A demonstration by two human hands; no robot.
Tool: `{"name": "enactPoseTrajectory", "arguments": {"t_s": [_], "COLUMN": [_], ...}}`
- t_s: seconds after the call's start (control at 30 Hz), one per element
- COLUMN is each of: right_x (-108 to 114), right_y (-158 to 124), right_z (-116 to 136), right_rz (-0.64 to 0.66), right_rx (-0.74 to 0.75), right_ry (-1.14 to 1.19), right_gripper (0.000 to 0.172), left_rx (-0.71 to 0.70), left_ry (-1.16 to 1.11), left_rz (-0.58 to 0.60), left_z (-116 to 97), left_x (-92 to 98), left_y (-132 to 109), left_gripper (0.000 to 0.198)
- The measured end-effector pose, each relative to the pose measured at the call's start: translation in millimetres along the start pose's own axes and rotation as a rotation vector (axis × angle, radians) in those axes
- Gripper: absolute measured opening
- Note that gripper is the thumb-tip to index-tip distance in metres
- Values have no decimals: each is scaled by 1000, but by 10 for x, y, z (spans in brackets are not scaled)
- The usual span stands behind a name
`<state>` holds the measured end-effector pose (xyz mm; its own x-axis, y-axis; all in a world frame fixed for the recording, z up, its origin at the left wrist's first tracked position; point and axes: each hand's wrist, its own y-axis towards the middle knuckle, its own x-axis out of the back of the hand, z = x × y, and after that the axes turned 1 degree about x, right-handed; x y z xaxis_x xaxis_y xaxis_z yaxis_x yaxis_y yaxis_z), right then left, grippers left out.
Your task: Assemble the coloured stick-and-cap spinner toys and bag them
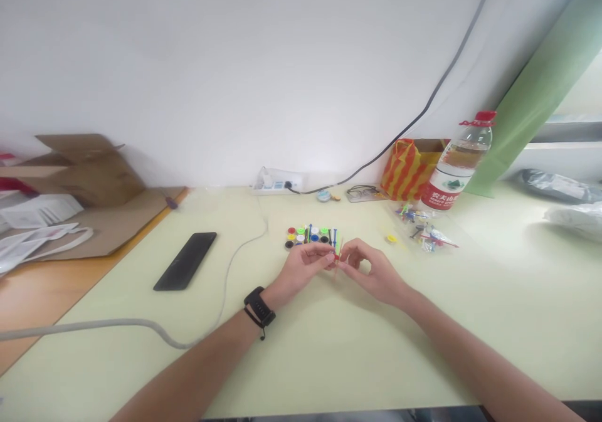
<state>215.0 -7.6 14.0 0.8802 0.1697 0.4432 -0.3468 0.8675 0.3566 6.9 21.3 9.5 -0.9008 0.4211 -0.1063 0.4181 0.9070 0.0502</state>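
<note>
My left hand, with a black watch at its wrist, pinches a small red piece over the middle of the pale green table. Close on its right, my right hand has thumb and forefinger pressed together at the same spot, by a thin orange-tinted stick. Exactly what the right fingertips hold is too small to make out. Just beyond the hands lie rows of small round coloured pieces and some thin sticks, partly hidden by the left hand. A yellow round piece lies apart to the right.
A black phone and a grey cable lie at left, near a cardboard box. Behind are a power strip, glasses and a striped bag. A bottle and small plastic bags stand or lie right.
</note>
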Motion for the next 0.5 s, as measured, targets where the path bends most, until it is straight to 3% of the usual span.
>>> {"name": "enactPoseTrajectory", "arguments": {"t_s": [0.2, 0.5], "right_x": [-1, -7], "right_y": [-2, -82], "right_z": [-55, -186], "right_rz": [8, -154], "right_rx": [20, 209], "right_ry": [16, -247], "right_gripper": [23, 79], "left_rx": [6, 46], "left_ry": [-4, 10], "left_rz": [-3, -16], "left_z": [1, 19], "left_x": [0, 22], "left_y": [5, 2], "left_gripper": [38, 35]}}
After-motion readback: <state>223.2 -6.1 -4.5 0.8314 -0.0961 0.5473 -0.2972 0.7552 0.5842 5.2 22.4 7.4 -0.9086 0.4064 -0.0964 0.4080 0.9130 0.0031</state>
